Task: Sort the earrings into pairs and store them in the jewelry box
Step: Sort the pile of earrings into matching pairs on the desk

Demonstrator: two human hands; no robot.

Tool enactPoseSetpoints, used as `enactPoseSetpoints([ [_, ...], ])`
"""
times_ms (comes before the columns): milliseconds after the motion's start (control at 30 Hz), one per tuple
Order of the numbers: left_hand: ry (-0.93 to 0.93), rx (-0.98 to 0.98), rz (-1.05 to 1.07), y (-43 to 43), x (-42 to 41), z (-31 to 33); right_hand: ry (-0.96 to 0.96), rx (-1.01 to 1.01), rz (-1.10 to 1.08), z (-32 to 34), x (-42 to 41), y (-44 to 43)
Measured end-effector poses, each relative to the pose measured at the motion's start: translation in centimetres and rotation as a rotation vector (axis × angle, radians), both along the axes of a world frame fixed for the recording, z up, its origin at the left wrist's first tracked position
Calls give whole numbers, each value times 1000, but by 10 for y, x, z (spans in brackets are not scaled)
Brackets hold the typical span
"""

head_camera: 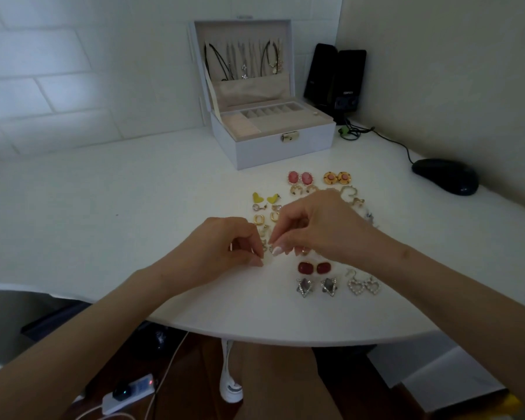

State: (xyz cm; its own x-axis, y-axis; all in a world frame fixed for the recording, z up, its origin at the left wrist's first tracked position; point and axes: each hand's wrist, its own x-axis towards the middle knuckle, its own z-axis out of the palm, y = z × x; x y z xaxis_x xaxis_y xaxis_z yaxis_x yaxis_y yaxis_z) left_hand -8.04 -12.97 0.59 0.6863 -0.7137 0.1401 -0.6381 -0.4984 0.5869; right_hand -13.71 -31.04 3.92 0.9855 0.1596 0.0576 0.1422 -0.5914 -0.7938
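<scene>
Several earrings lie in pairs on the white table (134,207): pink ovals (299,178), orange-and-gold rounds (337,177), yellow hearts (265,197), gold rectangles (259,219), dark red stones (313,267), silver stars (315,287) and pearl hearts (363,285). My left hand (225,250) and my right hand (315,225) meet over the middle of the spread, fingers curled, each pinching a small silvery earring (267,246) at the fingertips; which piece each holds is hard to tell. The jewelry box (270,140) stands open behind, its tray compartments bare and necklaces hanging in the lid.
Black speakers (335,77) stand right of the box, with cables trailing to a black mouse (444,175) by the right wall. The table's curved front edge (285,338) is close to me. A power strip (128,392) lies on the floor below.
</scene>
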Motion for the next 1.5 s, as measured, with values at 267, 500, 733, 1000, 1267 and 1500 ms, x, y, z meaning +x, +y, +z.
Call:
enactPoseSetpoints([
  [267, 0, -7, 0, 0, 2, -1, -29, -261, 42, -10, 1, 4],
  [500, 8, 19, 4, -1, 0, -3, -12, -325, 54, -13, 1, 11],
  [733, 21, 46, 16, -1, -4, 0, -16, -333, 35, -15, 1, 9],
  [1000, 14, 42, 9, -2, -8, 2, -27, -342, 27, -15, 0, 8],
  [1267, -47, 52, -19, 0, -4, 4, -83, -317, -13, -16, -1, 8],
  [1500, -95, 94, -35, -3, -4, 3, -79, -244, -54, -10, -3, 2],
])
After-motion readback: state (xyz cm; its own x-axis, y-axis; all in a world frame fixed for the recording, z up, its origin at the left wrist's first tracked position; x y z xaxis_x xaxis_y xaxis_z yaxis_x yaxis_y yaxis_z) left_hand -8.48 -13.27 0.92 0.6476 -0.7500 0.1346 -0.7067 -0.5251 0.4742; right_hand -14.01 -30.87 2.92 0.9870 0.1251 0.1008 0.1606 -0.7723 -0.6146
